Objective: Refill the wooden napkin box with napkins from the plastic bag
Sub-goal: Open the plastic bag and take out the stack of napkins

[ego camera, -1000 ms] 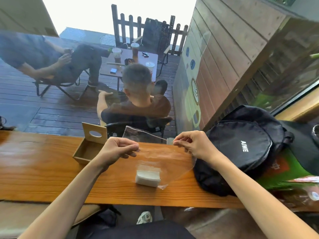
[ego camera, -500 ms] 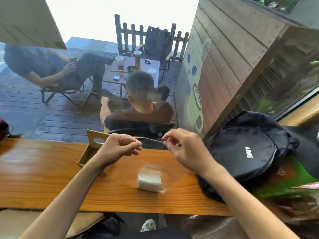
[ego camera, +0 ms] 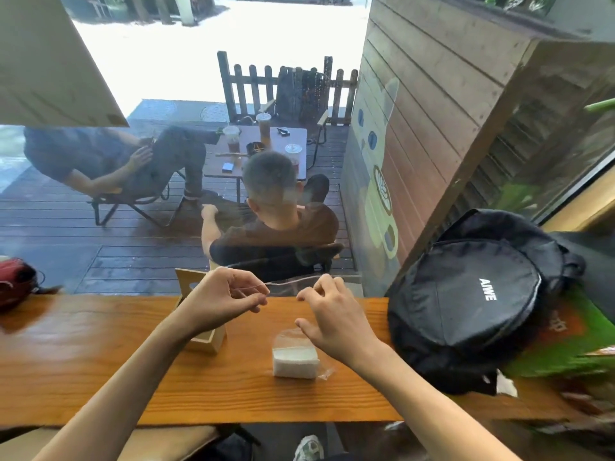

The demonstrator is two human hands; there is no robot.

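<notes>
A clear plastic bag (ego camera: 293, 334) stands on the wooden counter (ego camera: 100, 361) with a white stack of napkins (ego camera: 294, 360) in its bottom. My left hand (ego camera: 223, 299) pinches the left part of the bag's top rim and holds it up. My right hand (ego camera: 332, 316) is at the bag's mouth with its fingers spread, over the right side of the rim. The wooden napkin box (ego camera: 208, 337) sits behind my left hand, its lid (ego camera: 188, 281) with an oval hole tilted up; most of the box is hidden.
A black backpack (ego camera: 472, 304) lies on the counter at the right, close to my right wrist. Green packaging (ego camera: 572, 341) lies beyond it. A red object (ego camera: 15, 281) rests at the far left. Behind the glass, two people sit on a deck.
My right hand let go of the rim's right end, moved left and down to the bag's mouth and spread its fingers. The bag's top has narrowed. The view shifted slightly.
</notes>
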